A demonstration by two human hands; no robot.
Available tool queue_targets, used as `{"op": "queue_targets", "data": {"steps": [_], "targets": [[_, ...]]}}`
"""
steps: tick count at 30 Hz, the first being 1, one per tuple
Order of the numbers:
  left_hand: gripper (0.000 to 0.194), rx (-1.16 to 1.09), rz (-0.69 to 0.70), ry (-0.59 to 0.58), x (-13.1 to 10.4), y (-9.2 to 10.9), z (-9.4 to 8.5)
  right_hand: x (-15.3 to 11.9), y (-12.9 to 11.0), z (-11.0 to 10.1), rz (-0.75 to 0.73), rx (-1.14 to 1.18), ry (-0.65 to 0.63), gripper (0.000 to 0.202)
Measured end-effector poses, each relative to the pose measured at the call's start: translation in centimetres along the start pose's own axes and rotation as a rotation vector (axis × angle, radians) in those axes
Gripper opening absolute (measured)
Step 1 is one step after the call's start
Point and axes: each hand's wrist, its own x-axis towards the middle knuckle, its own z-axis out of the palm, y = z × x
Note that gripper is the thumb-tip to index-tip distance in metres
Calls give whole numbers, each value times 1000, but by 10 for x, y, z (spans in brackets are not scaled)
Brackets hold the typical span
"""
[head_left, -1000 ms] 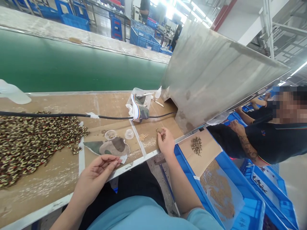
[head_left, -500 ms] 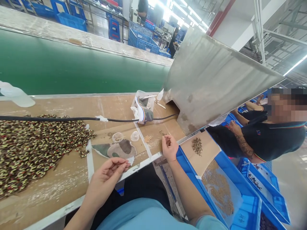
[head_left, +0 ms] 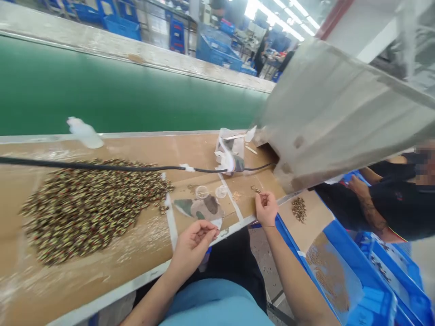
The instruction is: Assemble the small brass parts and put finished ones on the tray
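Observation:
My left hand [head_left: 194, 243] is over the table's front edge, thumb and fingertips pinched together. Whatever is in that pinch is too small to make out. Just beyond it lies a camouflage-patterned cloth [head_left: 205, 209] with a white corner. My right hand [head_left: 267, 210] rests by the edge farther right, fingers curled in and thumb against them; its contents are hidden. A few small dark pieces [head_left: 254, 188] lie just past its fingertips. Beside them is a small heap of tan bead-like pieces [head_left: 236, 196]. Two small clear cups [head_left: 201, 192] stand behind the cloth.
A large pile of brown-and-yellow pieces [head_left: 95, 203] covers the left of the cardboard-topped table. A black cable [head_left: 152, 168] crosses it. A white bottle [head_left: 85, 133], a plastic container [head_left: 229, 151] and a metal panel [head_left: 333, 113] stand behind. Blue crates [head_left: 369, 303] and another person are right.
The view has swung left, so the table and both hands appear farther right, and more of the pile shows. Both hands keep nearly the same closed pose.

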Motion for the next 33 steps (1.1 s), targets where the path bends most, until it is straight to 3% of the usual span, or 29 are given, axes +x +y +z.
{"op": "queue_targets", "data": {"steps": [16, 33], "targets": [[25, 20, 99, 13, 3, -1, 4, 3, 2, -1, -10, 12, -24, 31], [26, 69, 176, 120, 4, 2, 10, 2, -2, -5, -29, -11, -92, 27]]}}
